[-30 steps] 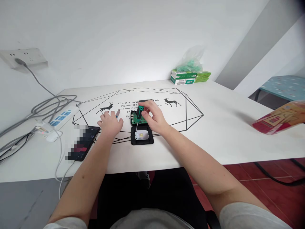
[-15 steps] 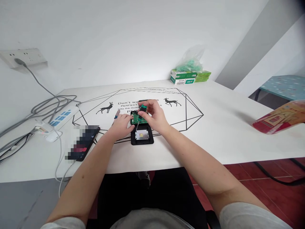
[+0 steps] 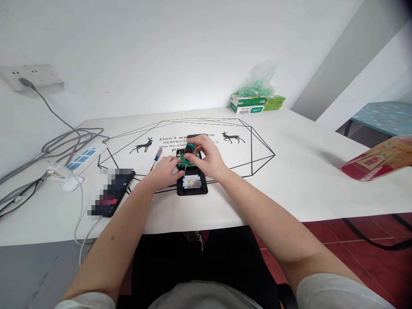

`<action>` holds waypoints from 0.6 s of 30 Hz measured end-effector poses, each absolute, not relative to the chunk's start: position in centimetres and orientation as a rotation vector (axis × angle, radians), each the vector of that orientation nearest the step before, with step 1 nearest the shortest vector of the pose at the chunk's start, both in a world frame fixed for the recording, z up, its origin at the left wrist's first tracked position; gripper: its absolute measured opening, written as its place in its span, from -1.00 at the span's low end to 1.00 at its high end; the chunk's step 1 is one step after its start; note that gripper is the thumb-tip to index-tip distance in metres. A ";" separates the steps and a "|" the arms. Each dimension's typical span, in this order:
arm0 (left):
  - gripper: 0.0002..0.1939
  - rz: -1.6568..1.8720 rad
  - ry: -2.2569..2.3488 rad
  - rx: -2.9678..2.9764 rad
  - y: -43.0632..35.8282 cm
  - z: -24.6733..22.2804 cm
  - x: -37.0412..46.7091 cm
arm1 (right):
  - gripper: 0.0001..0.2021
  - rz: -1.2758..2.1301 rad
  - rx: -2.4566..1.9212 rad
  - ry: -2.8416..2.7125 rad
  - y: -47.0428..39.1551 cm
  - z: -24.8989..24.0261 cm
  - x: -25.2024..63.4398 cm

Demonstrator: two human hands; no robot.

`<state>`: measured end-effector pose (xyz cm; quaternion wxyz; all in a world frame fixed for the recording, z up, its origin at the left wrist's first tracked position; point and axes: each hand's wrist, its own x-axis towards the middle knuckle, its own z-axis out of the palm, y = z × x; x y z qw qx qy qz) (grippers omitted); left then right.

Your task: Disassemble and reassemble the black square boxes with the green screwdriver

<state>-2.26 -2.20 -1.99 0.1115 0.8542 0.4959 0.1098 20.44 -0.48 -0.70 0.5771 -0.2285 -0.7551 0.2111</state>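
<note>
My right hand (image 3: 207, 158) pinches the green and black handle of a screwdriver (image 3: 190, 148), whose thin shaft points down over the near edge of a green circuit board (image 3: 182, 163). The board sits in a black case, and below it lies a black cover (image 3: 192, 191) with a silver plate and a small yellowish square. My left hand (image 3: 164, 172) rests at the left side of the case with fingers apart, its fingertips at the board's edge. Beside it lies a second screwdriver (image 3: 158, 153) with a reddish and blue handle, its shaft partly behind my hand.
A phone (image 3: 116, 193) lies left of my left forearm, near a power strip (image 3: 84, 161) and grey cables. Green and white boxes (image 3: 247, 103) with a plastic bag stand at the back. A red and tan package (image 3: 376, 159) is at the right. A dark object lies behind my right hand.
The green and black screwdriver handle has tilted and shifted slightly left in my right hand. My left hand has moved a little, showing more of the second screwdriver.
</note>
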 end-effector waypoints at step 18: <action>-0.42 0.304 1.457 2.422 -2.4 -1.5 -2.1 | -0.64 0.856 -0.595 -1.560 -0.2 -0.6 20.5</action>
